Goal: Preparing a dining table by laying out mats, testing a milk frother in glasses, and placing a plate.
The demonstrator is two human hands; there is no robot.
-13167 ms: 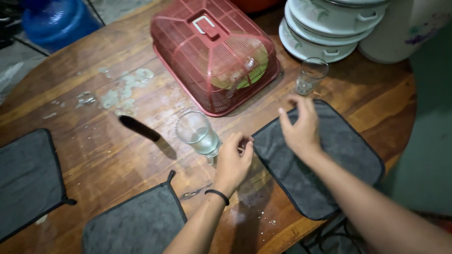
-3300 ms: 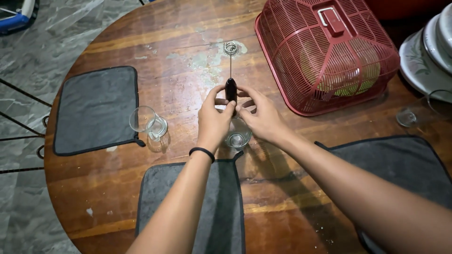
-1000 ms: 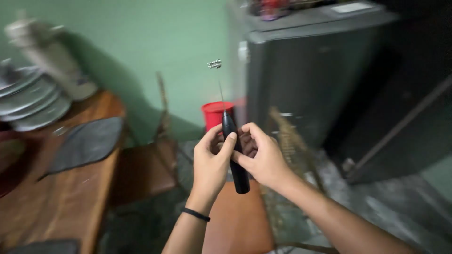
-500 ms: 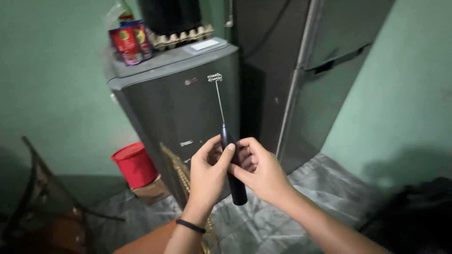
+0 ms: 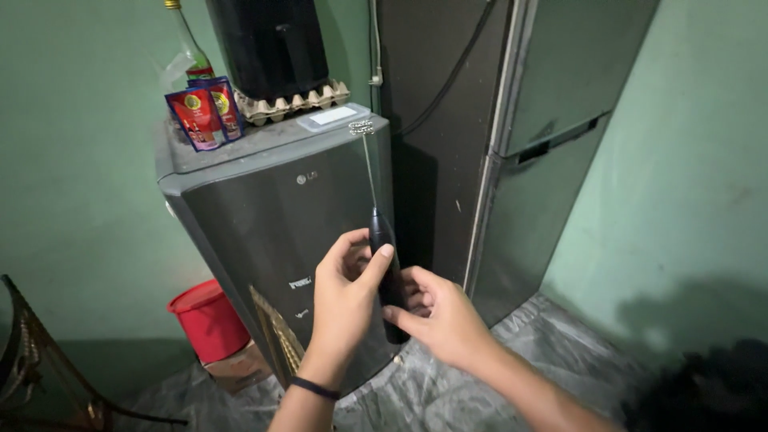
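Item: handheld milk frother (image 5: pixel 386 272), black handle, thin wire shaft rising to a small coil whisk head at the top. Held upright in mid-air in front of the small grey fridge (image 5: pixel 264 216), which serves as landmark for all entries below.

Left hand (image 5: pixel 342 300): grip pressed around the handle's upper part from the fridge side, thumb laid up along the handle near its top, where a switch would likely sit. A dark band shows on the wrist.

Right hand (image 5: pixel 442 316): grip closed on the handle's lower half, fingers curled behind it, on the side away from the fridge.

Handling note, as judgement: the thin shaft looks easy to bend, so the hold belongs on the handle only; keeping the tool vertical and the whisk head clear of the fridge face would serve the work well. One hand steadying low while the other thumb presses high seems a sound arrangement.

On top of the fridge: egg tray (image 5: pixel 292 102), red sachets (image 5: pixel 202 112), a glass bottle (image 5: pixel 188 52) behind them, and a large black appliance (image 5: pixel 268 44) behind the tray.

Right of the fridge: taller two-door fridge (image 5: pixel 512 136), touching or nearly so; which, cannot be told.

Left of the fridge, on the floor: red bucket (image 5: pixel 206 320) above a cardboard box (image 5: pixel 236 368). Further left: dark chair frame (image 5: pixel 32 360).
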